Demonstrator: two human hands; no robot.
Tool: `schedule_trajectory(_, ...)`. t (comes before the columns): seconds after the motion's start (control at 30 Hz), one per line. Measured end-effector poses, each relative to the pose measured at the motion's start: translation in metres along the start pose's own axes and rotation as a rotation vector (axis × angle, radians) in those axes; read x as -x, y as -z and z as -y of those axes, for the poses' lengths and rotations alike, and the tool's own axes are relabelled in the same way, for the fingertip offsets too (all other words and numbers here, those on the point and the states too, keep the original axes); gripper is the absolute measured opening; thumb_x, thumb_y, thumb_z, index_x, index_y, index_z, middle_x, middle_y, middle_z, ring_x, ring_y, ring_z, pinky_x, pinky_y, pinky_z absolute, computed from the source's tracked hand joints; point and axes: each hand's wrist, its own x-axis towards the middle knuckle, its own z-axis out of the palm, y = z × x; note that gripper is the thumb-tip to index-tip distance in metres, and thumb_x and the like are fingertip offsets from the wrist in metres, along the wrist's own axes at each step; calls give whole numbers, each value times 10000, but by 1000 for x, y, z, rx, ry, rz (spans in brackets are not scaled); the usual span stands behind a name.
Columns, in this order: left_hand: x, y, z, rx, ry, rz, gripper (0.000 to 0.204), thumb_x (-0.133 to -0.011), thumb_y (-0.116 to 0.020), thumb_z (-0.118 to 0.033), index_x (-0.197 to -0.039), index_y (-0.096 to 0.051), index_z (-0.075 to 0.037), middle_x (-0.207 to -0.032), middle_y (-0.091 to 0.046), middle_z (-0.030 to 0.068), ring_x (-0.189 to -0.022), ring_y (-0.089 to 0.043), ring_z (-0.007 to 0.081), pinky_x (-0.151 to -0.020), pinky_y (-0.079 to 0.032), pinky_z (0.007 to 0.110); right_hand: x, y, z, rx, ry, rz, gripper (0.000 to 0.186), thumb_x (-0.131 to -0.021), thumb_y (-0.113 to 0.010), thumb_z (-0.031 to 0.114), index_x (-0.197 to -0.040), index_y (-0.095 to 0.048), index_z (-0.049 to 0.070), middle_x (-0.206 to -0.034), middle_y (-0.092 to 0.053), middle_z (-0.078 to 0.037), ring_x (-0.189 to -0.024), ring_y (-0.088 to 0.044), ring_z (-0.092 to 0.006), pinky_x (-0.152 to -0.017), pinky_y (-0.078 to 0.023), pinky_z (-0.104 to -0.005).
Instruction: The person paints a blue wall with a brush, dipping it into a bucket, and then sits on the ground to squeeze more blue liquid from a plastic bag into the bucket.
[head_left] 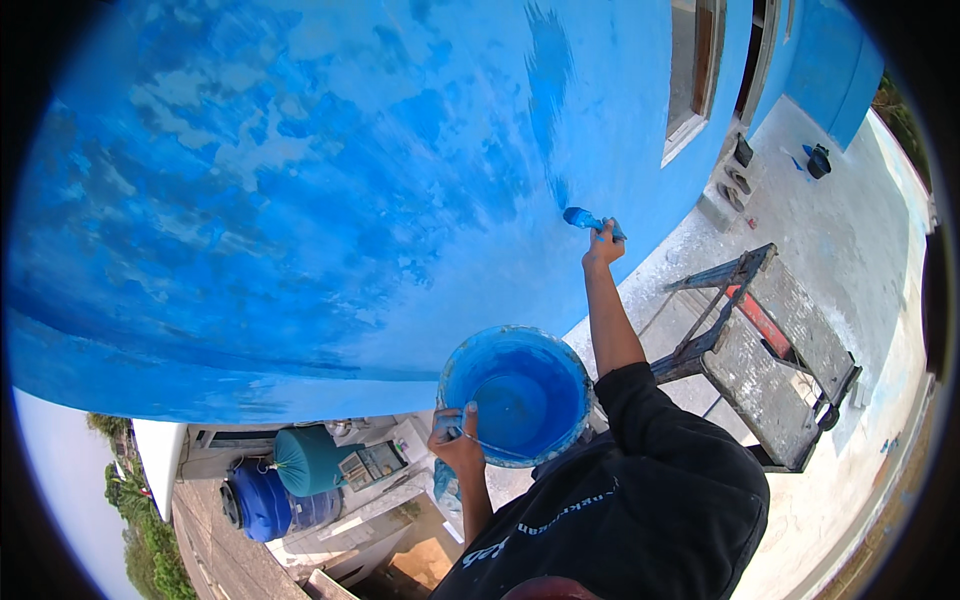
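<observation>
My right hand [606, 240] is closed on a paintbrush [582, 218] with a blue-coated head, held up at the blue wall [300, 180]. The wall has mottled darker patches and a streak of brighter paint just above the brush. My left hand [455, 435] grips the rim and wire handle of a bucket [512, 395] of blue paint, held out below the wall, with my thumb over the near left edge.
A scaffold platform [790, 380] stands at right, with sandals [738, 182] and a dark bucket [817, 162] beyond it near a window [688, 80]. At lower left are a blue barrel [260, 505], a teal covered container [310, 460] and a low roof edge [155, 445].
</observation>
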Motion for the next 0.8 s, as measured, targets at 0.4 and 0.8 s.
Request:
schedule_trajectory(0.4, 3, -9, -4, 20, 56, 6, 313, -805, -796, -111, -637, -552, -9, -724, -564, 3, -568, -375, 46, -523, -276, 250, 29, -20, 30, -233, -128, 228, 445, -969, -611, 167, -1317, -470, -72, -1221, -572, -193, -1042, -635, -290, -898, -587, -382)
schedule_trajectory(0.8, 2, -4, -1, 29, 27, -25, 262, -818, -786, -109, -670, -595, -8, -689, -571, -11, -585, -425, 47, -542, -312, 248, 107, -23, 33, -25, -125, 335, 410, -966, -626, 188, -1272, -520, -63, -1159, -617, -192, -1031, -647, -272, -875, -579, -394)
